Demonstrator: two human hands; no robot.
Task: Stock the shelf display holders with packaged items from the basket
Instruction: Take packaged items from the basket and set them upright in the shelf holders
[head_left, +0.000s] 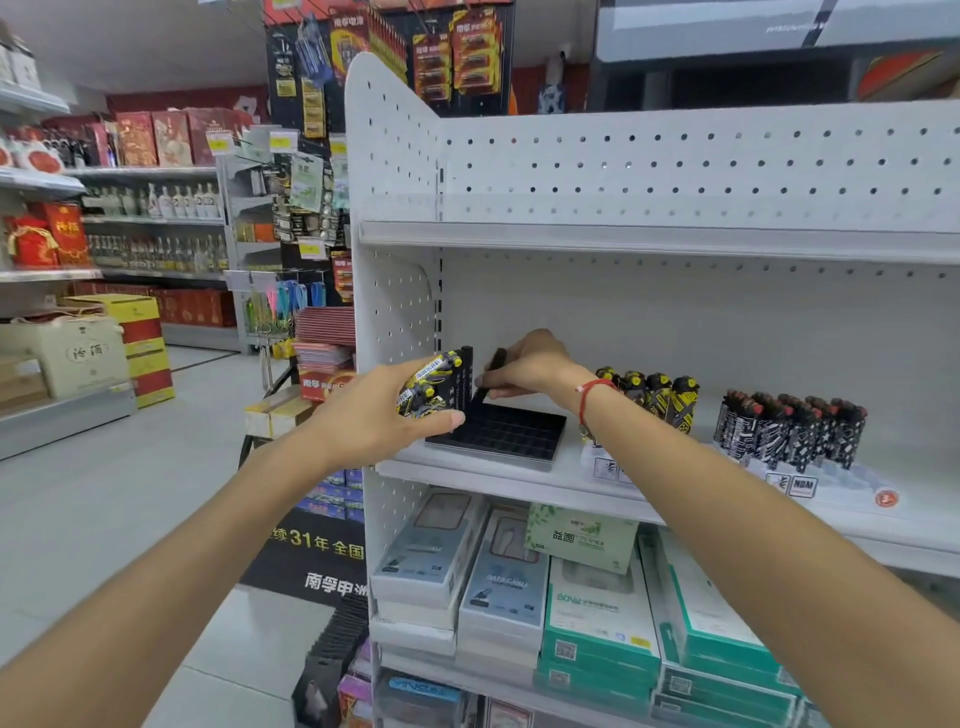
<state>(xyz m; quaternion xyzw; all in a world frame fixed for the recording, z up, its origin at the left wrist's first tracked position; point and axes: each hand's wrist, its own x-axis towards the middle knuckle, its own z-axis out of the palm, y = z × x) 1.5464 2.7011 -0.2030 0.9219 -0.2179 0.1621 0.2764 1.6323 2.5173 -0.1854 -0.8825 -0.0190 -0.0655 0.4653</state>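
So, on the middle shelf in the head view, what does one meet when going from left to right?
Left hand gripping a bunch of yellow-black lighters → black grid tray, right hand over it pinching one dark lighter → row of yellow-black lighters → row of black-white lighters.

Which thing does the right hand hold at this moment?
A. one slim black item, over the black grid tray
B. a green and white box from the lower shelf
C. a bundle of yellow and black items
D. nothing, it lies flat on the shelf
A: the right hand pinches one slim black item just above the black grid tray, while the bundle of yellow and black items is in the left hand.
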